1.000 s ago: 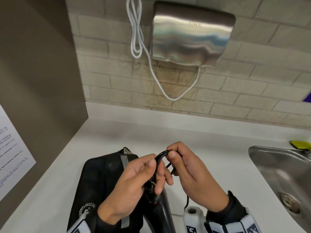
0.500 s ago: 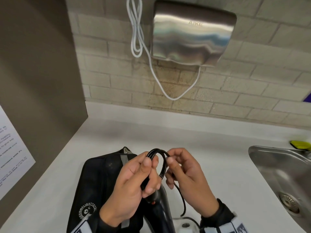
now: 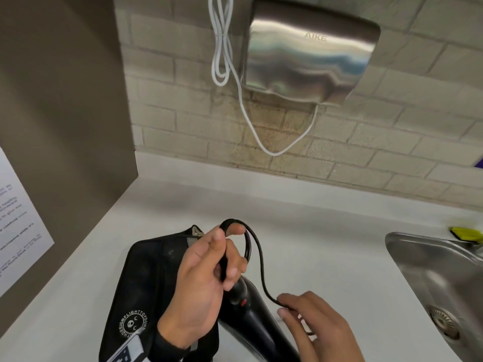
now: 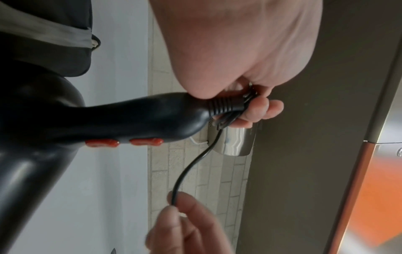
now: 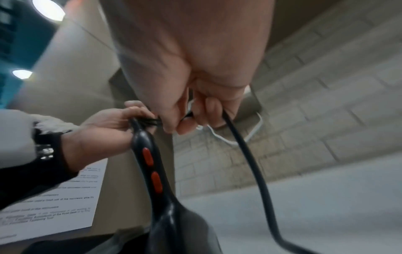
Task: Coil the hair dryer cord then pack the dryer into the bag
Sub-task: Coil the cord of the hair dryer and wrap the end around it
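A black hair dryer [image 3: 254, 314] with red switches [image 4: 124, 142] stands handle-up over the white counter, beside a black zip bag [image 3: 146, 291] lying flat on the left. My left hand [image 3: 209, 267] grips small loops of the black cord [image 3: 257, 257] bunched at the handle's end [image 4: 226, 104]. From those loops one strand arcs down and right to my right hand [image 3: 311, 325], which pinches it between thumb and fingers [image 5: 208, 110]. Below that pinch the cord [image 5: 259, 180] trails off toward the counter. The plug is hidden.
A steel sink [image 3: 439, 283] is set in the counter at right, with a yellow sponge [image 3: 467, 232] behind it. A steel hand dryer [image 3: 311, 53] with a white cable [image 3: 222, 48] hangs on the brick wall. A brown partition [image 3: 60, 113] with a printed sheet [image 3: 18, 223] closes the left.
My right hand has left the loops and slid down and right along the cord, drawing out a longer strand. The left hand keeps hold of the bunched loops at the handle.
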Demonstrator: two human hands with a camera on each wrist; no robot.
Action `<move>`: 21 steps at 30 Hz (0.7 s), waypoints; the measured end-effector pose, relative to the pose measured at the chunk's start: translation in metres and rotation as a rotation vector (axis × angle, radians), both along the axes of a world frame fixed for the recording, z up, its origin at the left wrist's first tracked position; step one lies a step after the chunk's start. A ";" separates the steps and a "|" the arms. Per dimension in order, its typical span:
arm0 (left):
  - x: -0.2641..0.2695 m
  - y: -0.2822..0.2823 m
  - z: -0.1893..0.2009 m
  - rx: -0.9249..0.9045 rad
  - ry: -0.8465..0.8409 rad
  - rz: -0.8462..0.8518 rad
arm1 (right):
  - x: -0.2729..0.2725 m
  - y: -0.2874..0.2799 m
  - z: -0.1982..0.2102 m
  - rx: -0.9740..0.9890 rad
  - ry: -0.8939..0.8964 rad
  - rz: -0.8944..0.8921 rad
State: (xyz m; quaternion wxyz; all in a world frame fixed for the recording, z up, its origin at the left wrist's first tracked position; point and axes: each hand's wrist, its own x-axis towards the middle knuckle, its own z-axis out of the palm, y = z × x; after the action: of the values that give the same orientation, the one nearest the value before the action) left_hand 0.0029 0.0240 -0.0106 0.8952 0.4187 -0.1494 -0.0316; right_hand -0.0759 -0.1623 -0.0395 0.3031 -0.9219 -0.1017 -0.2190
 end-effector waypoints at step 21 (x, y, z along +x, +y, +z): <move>-0.009 -0.005 0.003 0.296 -0.107 -0.029 | 0.010 0.018 0.071 -0.346 -0.031 0.303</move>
State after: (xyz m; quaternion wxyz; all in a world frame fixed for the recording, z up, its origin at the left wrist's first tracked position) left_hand -0.0059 0.0188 -0.0081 0.8139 0.5450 -0.1965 -0.0441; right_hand -0.0657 -0.1439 0.0317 0.1684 -0.9308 -0.2797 -0.1646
